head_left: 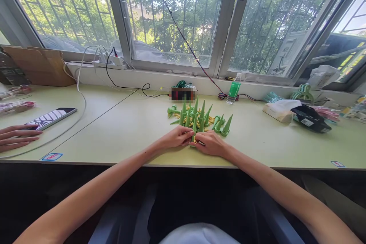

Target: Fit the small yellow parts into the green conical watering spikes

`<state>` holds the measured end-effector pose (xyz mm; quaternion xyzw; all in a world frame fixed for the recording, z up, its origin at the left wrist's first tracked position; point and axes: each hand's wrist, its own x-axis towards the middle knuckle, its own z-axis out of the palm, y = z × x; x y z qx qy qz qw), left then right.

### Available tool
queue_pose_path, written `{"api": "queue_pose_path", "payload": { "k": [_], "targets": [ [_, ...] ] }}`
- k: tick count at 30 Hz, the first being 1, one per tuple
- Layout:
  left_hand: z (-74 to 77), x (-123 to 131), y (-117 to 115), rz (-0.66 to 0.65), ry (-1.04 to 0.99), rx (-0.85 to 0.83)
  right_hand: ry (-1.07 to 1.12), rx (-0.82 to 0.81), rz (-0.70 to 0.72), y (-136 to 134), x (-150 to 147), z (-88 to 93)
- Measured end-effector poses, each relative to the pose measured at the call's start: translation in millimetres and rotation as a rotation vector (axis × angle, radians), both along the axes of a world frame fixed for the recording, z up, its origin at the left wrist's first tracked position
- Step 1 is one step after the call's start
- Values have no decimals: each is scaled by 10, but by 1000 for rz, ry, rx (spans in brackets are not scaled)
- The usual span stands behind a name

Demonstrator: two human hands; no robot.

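Note:
Close to the table's front edge, my left hand [178, 137] is closed on a green plastic spike [194, 125] that points upward, its lower part hidden by my fingers. My right hand [213, 143] pinches a small yellow tube-like plastic piece [195, 140] against the lower part of this spike. Whether the yellow piece sits in the spike or only touches it, I cannot tell. Just beyond my hands, several more green spikes [202, 111] stand upright among a heap of small yellow pieces [211, 121]. To the right, two spikes [227, 126] stand a little apart from the heap.
At far left another person's hand [17, 137] rests by a phone [51, 118], with a white cable [81, 110] curving across the table. A bottle [233, 90] stands near the windowsill. On the right are a tissue box [277, 111] and a black item [311, 119].

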<state>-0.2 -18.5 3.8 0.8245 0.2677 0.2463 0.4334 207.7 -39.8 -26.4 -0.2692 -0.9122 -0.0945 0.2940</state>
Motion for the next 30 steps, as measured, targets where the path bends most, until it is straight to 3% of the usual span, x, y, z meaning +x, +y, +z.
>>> {"api": "queue_pose_path", "payload": {
  "k": [20,30],
  "targets": [
    [14,0,-11,4,5,13,-1,-14,20,9,1,-3],
    [-36,1,56,189,-129,191,179,-78,-43,40,26,0]
  ]
}}
